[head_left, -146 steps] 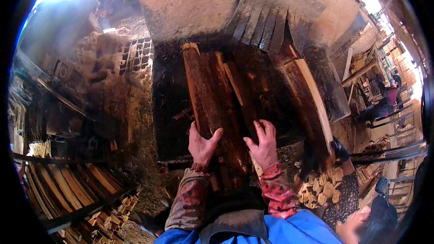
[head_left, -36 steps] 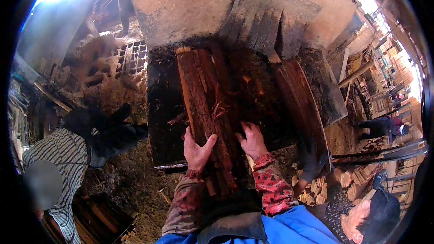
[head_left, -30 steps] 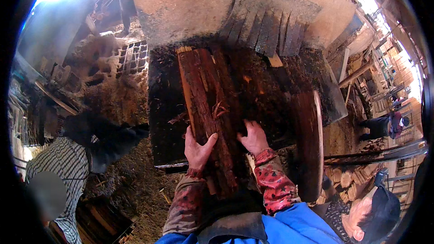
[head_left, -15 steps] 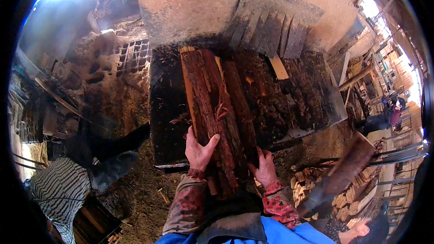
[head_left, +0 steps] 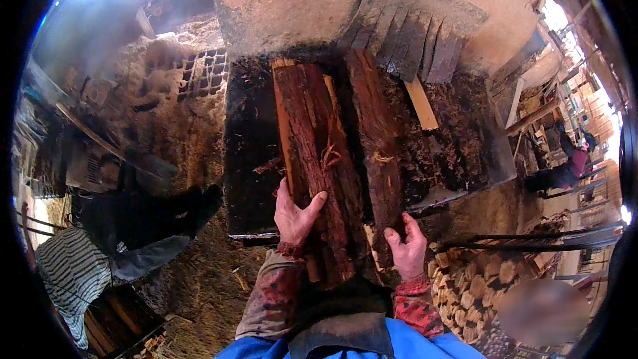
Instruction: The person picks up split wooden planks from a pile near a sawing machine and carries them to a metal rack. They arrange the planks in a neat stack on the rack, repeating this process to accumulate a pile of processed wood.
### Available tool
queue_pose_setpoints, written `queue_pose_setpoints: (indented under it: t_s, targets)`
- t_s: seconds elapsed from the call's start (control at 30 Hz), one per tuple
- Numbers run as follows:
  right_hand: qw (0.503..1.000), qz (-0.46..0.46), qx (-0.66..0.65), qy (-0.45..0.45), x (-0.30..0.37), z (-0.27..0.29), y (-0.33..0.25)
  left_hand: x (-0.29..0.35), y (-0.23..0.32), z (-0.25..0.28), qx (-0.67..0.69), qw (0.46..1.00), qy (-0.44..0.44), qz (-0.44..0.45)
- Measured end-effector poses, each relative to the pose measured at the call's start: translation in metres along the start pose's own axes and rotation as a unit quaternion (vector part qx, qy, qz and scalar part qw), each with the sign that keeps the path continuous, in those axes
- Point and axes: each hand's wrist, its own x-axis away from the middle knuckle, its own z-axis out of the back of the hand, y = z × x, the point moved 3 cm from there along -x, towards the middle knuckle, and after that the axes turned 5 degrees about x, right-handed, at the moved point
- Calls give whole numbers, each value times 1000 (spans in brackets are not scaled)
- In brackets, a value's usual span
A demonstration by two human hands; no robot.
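Note:
Rough reddish-brown slabs of wood with bark (head_left: 306,126) lie lengthwise on the dark table, their near ends toward my body. My left hand (head_left: 298,216) grips the left edge of this group, its thumb spread over the bark. A separate bark-covered slab (head_left: 375,133) lies to their right, with a dark gap between. At the near end of that slab my right hand (head_left: 407,249) holds its right edge, the thumb on top. Its other fingers are partly hidden. A loose curl of bark (head_left: 330,156) hangs on the left group.
Overlapping dark flaps (head_left: 412,33) hang at the table's far side, with a pale strip of wood (head_left: 421,105) beneath them. Bark scraps cover the table (head_left: 249,139). A person in striped clothing (head_left: 73,266) is at left. Stacked firewood (head_left: 478,286) stands at right; another person (head_left: 571,163) is farther off.
The right-hand slab has shifted right and away from the others, opening a gap. My right hand moved right with it; my left hand stayed. The log at right has gone from view.

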Motion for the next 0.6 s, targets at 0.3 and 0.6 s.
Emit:
queue_pose_setpoints:
  t_s: [0.3, 0.6]
  targets:
    - [985, 84, 106, -104, 26, -53, -14, -6, -10, -7, 145, 989, -2, -31]
    - [969, 153, 164, -102, 16, -60, -28, 1, 6, -6, 160, 987, -2, -28]
